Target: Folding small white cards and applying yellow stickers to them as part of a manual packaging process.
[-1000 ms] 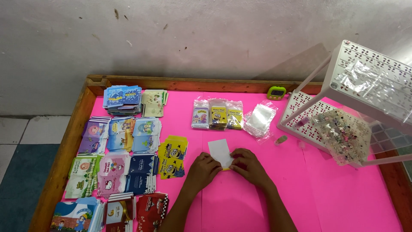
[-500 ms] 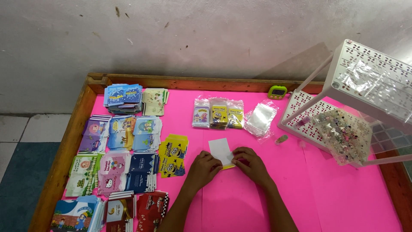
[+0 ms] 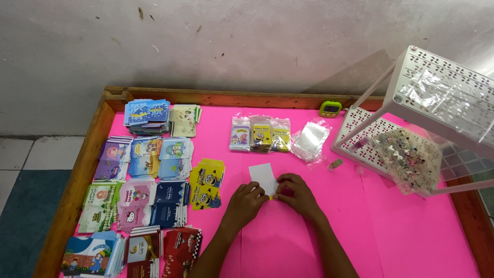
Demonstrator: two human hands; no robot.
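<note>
My left hand and my right hand meet on the pink table top, both pinching the lower edge of a small white card that lies flat with a yellow piece just showing under it. Left of the hands lies a yellow cartoon packet stack. Three small bagged packets and a pile of clear plastic sleeves lie beyond the card.
Stacks of colourful cartoon envelopes fill the table's left side. A white perforated rack with a bag of beads stands at the right. A small green gadget sits by the wooden rim.
The hands and the white card have stayed almost in place; the fingers have shifted slightly at the card's lower edge.
</note>
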